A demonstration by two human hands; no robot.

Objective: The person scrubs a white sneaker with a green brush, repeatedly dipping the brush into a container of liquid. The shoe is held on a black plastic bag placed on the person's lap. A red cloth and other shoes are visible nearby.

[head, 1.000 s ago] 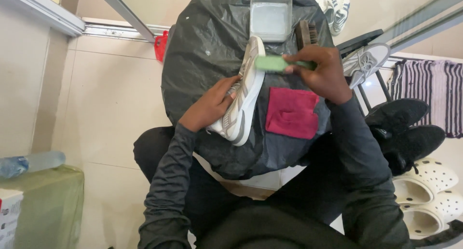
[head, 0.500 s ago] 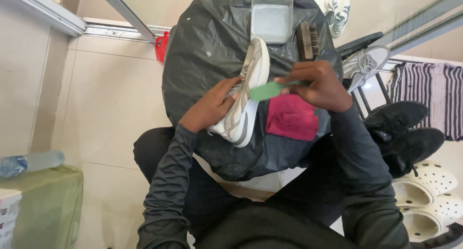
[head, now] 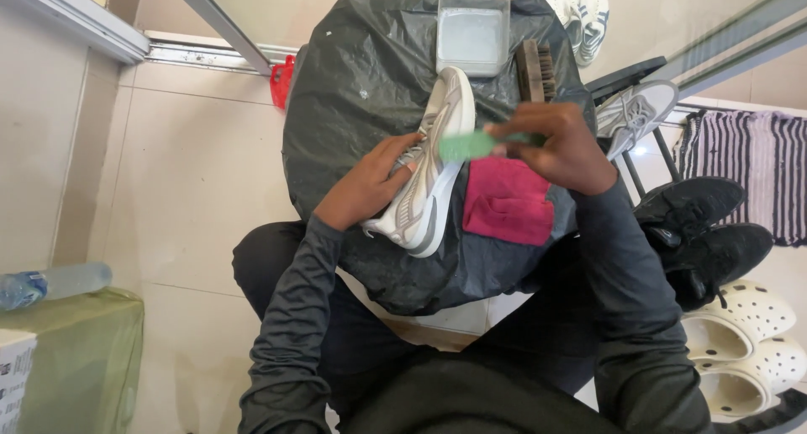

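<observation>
Shoe held and brushed on a black-covered counter.
The left hand (head: pixel 370 182) grips the grey shoe (head: pixel 429 165) lying on the counter (head: pixel 353 89); the right hand (head: pixel 555 148) grasps a green brush (head: pixel 466 145) against its side, above a red cloth (head: pixel 508 203). A tray (head: pixel 472 32) and brown brush (head: pixel 535 69) lie beyond.
</observation>
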